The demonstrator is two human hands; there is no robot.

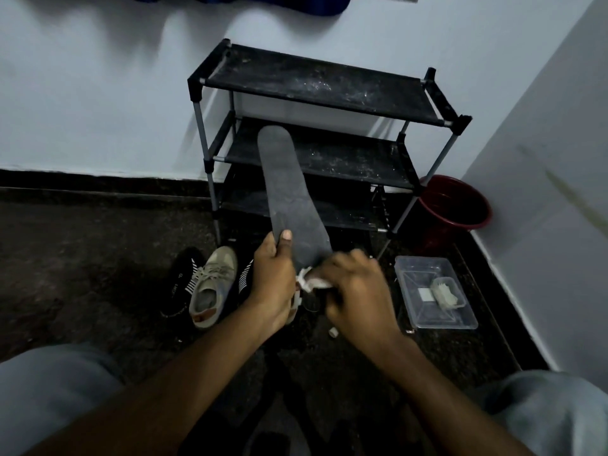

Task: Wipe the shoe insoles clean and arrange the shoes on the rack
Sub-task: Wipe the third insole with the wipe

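Head camera feed, from where you sit: what are the hands doing?

— I see the left hand gripping the dark grey insole at its near end, thumb pressed on the top face. The insole slants up and away, its far tip in front of the middle shelf of the shoe rack.

— And the right?

— The right hand is blurred, but its fingers curl round a white cloth held against the insole's near end, just beside the left hand.

— Where are the shoes?

— On the dark floor, near and left of the rack: a beige sneaker with a black striped shoe touching its left side. I make out a second striped shoe partly hidden behind the left hand. The rack is black, three shelves, speckled with dust, against the far wall. Right of it sit a red bucket and, nearer, a clear plastic container.
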